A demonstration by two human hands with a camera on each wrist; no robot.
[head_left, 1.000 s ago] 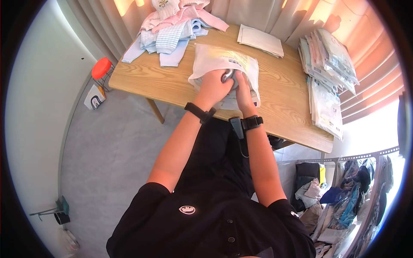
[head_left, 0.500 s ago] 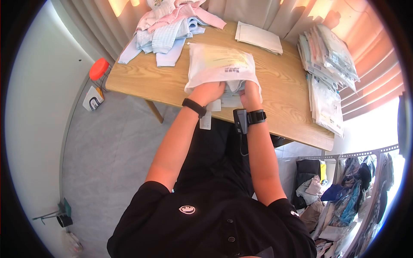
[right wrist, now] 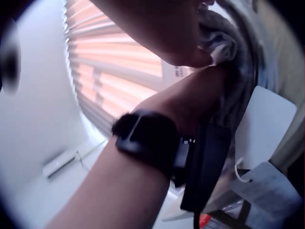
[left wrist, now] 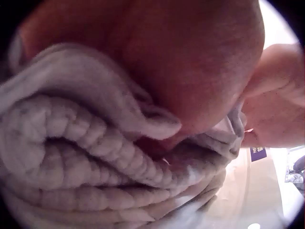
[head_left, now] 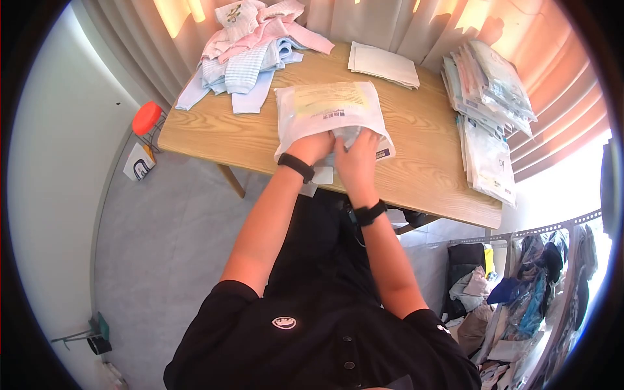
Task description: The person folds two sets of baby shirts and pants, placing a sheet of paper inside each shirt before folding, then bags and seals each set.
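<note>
A white plastic bag (head_left: pixel 328 110) with printing lies on the wooden table, its mouth towards the person. My left hand (head_left: pixel 315 147) reaches into that mouth, its fingers hidden inside. In the left wrist view, a pale quilted garment (left wrist: pixel 81 138) lies folded right under this hand. My right hand (head_left: pixel 357 162) is at the right of the opening, thumb apart from the fingers, fingertips at the bag's rim. Grey-white cloth shows between thumb and fingers. Paper tags (right wrist: pixel 267 124) hang from the bag's mouth side in the right wrist view.
Pink and blue baby clothes (head_left: pixel 250 58) are heaped at the table's back left. Flat white bags (head_left: pixel 383 65) lie at the back. Several packed garments (head_left: pixel 487 97) are stacked on the right. A red stool (head_left: pixel 147 118) stands left; a rack of clothes (head_left: pixel 533 292) stands lower right.
My right hand has come partly out of the bag to its rim, its wrist turned. The left hand stays inside. Earlier a shiny, rounded thing showed between the hands; now it is out of sight.
</note>
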